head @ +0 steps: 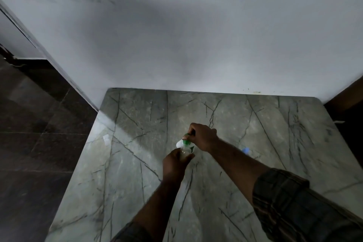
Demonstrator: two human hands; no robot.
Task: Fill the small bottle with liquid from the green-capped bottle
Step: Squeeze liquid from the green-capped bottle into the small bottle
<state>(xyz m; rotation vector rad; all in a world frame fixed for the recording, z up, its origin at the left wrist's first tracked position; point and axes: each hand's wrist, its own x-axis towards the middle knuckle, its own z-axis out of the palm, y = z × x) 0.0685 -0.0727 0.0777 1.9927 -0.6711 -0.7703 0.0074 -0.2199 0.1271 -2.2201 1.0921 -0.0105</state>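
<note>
Green-capped bottle (185,146) between both hands, left (174,161) below, right (202,136) atop.

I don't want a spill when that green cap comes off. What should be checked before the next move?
1. Left hand grips the bottle body: ok.
2. Right hand on the green cap: ok.
3. Cap loosened: cannot tell.
4. Bottle upright over the marble table: ok.
5. Small bottle within reach: cannot tell; only a blurred blue object shows beside the right forearm.
</note>
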